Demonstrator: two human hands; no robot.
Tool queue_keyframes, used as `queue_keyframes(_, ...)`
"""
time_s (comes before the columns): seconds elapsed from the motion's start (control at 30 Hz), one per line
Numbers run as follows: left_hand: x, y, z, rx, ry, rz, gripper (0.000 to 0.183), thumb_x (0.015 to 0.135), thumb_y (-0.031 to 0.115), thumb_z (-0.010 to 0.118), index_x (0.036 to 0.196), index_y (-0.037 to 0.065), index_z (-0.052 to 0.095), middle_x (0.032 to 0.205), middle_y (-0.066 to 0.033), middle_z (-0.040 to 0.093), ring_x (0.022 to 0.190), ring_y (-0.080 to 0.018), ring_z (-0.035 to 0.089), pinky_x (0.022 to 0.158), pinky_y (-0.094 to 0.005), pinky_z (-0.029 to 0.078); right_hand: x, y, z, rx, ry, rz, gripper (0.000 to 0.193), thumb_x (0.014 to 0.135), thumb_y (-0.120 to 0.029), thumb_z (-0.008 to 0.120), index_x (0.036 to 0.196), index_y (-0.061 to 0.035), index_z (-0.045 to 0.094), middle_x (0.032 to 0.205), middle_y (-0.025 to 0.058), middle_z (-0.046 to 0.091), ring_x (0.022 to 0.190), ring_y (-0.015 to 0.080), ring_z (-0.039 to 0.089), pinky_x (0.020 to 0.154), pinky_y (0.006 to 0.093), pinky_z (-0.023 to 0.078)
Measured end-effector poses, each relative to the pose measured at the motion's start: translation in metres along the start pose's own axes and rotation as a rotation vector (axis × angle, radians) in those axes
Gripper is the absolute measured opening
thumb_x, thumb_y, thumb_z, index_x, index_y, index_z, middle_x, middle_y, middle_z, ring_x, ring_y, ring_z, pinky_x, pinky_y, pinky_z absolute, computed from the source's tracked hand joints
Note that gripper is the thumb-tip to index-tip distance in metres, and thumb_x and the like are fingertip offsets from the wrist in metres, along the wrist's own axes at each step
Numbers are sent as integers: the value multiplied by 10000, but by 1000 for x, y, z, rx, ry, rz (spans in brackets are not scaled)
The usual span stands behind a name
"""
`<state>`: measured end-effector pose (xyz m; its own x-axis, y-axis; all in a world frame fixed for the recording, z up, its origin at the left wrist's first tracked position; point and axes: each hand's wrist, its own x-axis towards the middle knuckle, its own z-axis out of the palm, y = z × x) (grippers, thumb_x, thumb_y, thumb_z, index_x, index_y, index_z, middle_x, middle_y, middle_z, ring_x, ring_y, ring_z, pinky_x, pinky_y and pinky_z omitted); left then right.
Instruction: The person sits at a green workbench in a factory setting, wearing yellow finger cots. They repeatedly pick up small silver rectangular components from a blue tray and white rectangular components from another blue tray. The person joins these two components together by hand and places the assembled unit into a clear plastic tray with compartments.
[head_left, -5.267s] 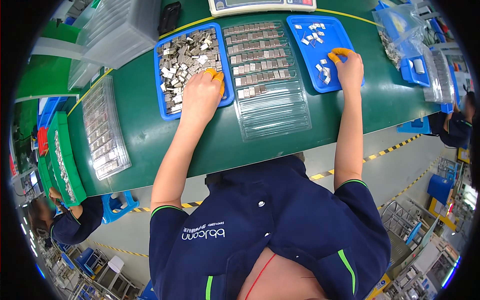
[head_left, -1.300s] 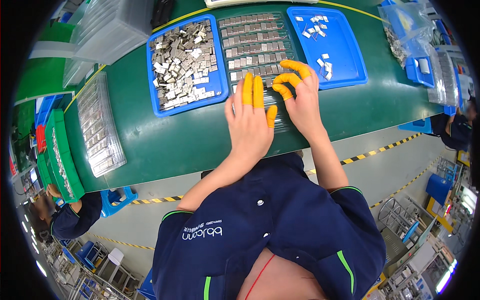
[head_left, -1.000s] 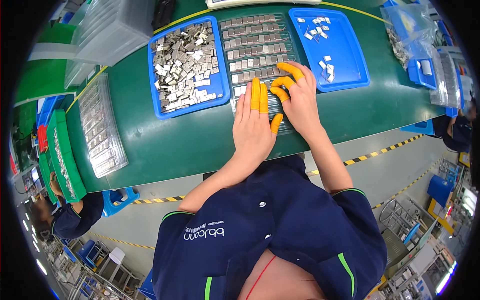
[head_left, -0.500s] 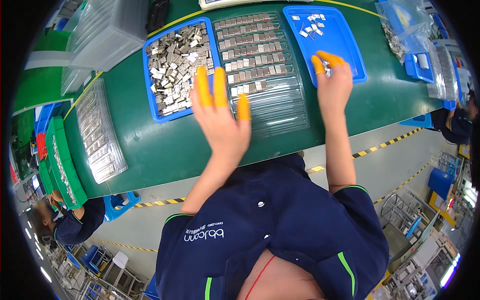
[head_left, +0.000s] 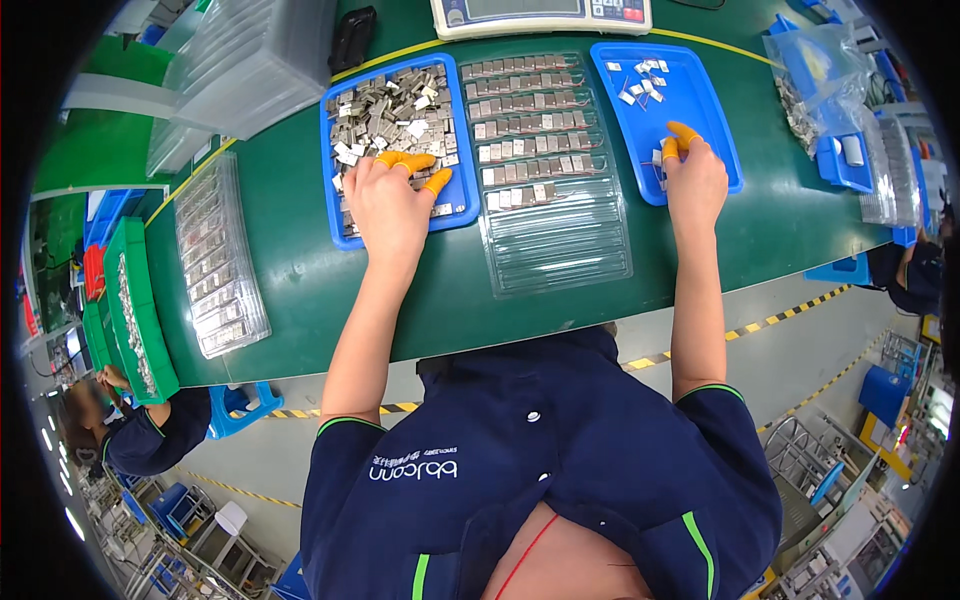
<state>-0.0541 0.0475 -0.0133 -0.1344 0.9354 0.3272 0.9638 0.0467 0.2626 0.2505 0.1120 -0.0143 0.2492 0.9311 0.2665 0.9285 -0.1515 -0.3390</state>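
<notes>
My left hand (head_left: 392, 212), with yellow finger cots, reaches over the near right part of a blue tray (head_left: 329, 185) heaped with small metal-and-white connectors (head_left: 385, 115). Its thumb stands apart from its fingers, and nothing shows between them. At the near left part of a second blue tray (head_left: 722, 130), my right hand (head_left: 697, 190) has thumb and forefinger drawn together beside small white pieces (head_left: 657, 158); whatever they grip is hidden. Between the trays lies a clear ribbed plastic tray (head_left: 560, 265), its far grooves filled with rows of connectors (head_left: 530, 124).
A white scale (head_left: 540, 18) stands at the back. To the left are another filled clear tray (head_left: 220, 260), stacked clear trays (head_left: 245, 70) and a green bin (head_left: 140, 310). Bags and a small blue box (head_left: 843, 165) sit at the right. Co-workers sit at both sides.
My left hand has moved left and its fingers bend down into the connector heap. My right thumb and forefinger have come closer together. The whole view has shifted slightly.
</notes>
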Motion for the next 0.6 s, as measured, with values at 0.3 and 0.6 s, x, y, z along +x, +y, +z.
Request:
queue_keyframes(0.3, 14, 1, 6, 2, 47, 45, 184, 660, 188, 735, 720, 24, 677, 727, -131, 602, 809, -263, 556, 815, -379, 373, -12, 9, -17, 262, 131, 21, 183, 799, -129, 644, 966, -67, 688, 841, 156, 666, 733, 262, 644, 682, 327, 493)
queue_keyframes(0.6, 16, 1, -15, -714, -205, -225, 184, 791, 83, 646, 898, -66, 632, 866, -148, 647, 776, -261, 645, 686, -339, 512, -44, -17, -40, 886, -1, 54, 215, 747, -31, 702, 961, -48, 693, 839, 73, 684, 750, 113, 616, 699, 249, 479)
